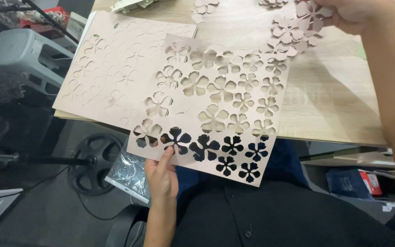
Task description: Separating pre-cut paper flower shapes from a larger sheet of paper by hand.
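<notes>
Left hand (162, 176) pinches the near edge of the punched-out pink flower sheet (216, 107), fingers clamped, steadying it half off the wooden table (330, 100). Right hand (350, 13) grips cut paper flowers (309, 16), fingers closed, above a loose pile (286, 39).

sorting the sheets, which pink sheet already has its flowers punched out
The front sheet, held by the left hand: open flower-shaped holes. The sheet behind keeps its flowers.

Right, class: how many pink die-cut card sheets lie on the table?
2. The punched-out sheet lies in front, held by the left hand; the uncut sheet lies behind it, partly underneath. More may be hidden beneath.
</notes>
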